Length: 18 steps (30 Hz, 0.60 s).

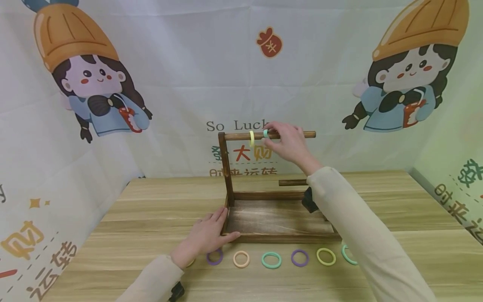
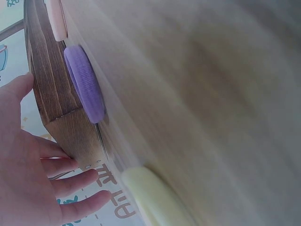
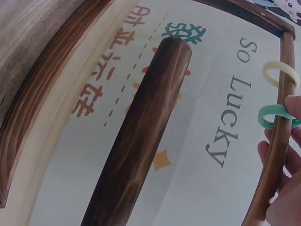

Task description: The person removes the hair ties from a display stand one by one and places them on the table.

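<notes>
A dark wooden rack (image 1: 281, 238) stands on the table, with a long upper rod (image 1: 237, 136) and a lower rod (image 1: 292, 183). My right hand (image 1: 288, 140) pinches a mint green hair tie (image 3: 268, 116) that is around the upper rod. A pale yellow hair tie (image 1: 252, 138) hangs on the same rod, nearer the upright post. With fingers straight, my left hand (image 1: 205, 235) rests against the rack's left front corner. Near that hand lies a purple hair tie (image 2: 85, 84); a yellow hair tie (image 2: 155, 197) is partly hidden behind it in the head view.
In front of the rack, a row of hair ties lies on the wooden table (image 1: 151, 218): peach (image 1: 241, 259), mint green (image 1: 271, 260), purple (image 1: 299, 258), yellow (image 1: 326, 256) and another green one (image 1: 348, 255) partly behind my right sleeve. Printed cloth (image 1: 188, 84) hangs behind.
</notes>
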Available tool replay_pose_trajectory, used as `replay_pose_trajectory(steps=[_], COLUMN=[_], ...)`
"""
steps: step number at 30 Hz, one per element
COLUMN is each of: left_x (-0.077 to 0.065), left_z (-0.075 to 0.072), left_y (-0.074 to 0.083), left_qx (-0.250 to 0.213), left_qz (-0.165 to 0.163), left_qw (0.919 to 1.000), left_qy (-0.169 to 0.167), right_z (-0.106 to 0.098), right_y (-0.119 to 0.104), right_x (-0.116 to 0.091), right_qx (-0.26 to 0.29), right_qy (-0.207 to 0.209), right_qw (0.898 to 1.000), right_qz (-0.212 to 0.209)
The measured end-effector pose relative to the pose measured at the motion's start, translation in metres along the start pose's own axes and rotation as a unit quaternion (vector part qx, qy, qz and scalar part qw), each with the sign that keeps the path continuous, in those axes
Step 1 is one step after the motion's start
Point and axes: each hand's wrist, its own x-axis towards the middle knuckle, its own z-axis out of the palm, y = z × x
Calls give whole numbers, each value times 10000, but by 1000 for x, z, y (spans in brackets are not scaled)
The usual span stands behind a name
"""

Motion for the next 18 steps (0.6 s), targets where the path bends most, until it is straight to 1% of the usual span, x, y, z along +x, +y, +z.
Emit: replay_pose_trajectory(steps=[9,14,18], left_x=[0,0,0], left_z=[0,-1,-1], left_y=[1,1,2], left_qx=[-14,-7,-1], left_qz=[25,19,19], left_qw=[10000,10000,10000], left_qy=[44,24,29], right_z=[-7,-12,-15], right_y=[11,16,20], right_x=[-4,-8,-10], right_qx=[108,132,291], right_qy=[22,82,127], right_qw=[9999,9999,9995], right_qz=[88,51,20])
